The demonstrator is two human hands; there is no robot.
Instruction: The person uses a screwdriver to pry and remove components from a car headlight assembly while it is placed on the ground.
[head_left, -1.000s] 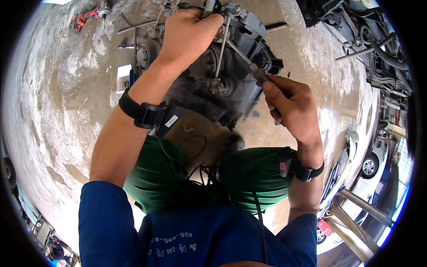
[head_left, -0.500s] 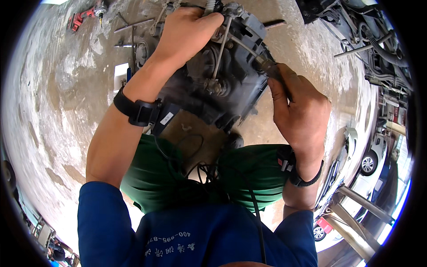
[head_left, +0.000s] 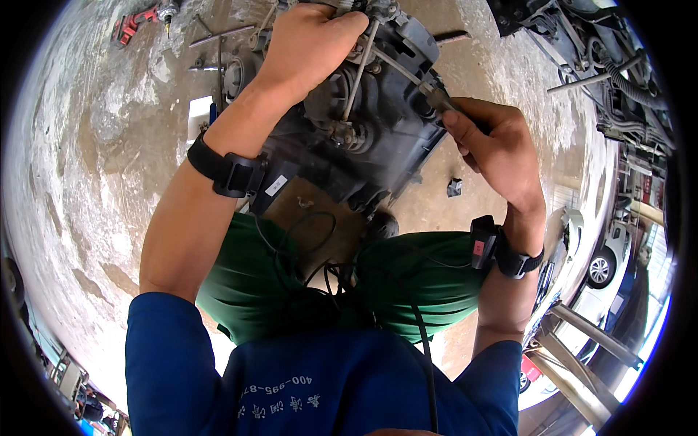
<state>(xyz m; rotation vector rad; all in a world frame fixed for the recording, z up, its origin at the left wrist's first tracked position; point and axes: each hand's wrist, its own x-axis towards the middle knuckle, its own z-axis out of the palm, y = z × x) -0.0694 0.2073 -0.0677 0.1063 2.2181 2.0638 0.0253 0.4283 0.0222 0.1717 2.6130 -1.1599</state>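
Observation:
A dark, greasy gearbox-like assembly lies on the floor in front of my knees. My left hand is closed over its far end, near a ribbed fitting. The fingers bend out of sight there, so what they grip is hidden. At the assembly's right side, my right hand holds the handle of a screwdriver-like tool. Its metal shaft slants up and left into the fittings near my left hand, and its tip is hidden. Between the hands, a thin metal rod runs across the top of the assembly.
A red power tool and loose metal bars lie on the stained floor at the far left. A white box sits left of the assembly. More vehicle parts stand at the right. Black cables hang across my lap.
My right hand has rolled about the tool handle, and its wrist has swung outward to the right. A small dark scrap now shows on the floor beside it. My left hand stays nearly still.

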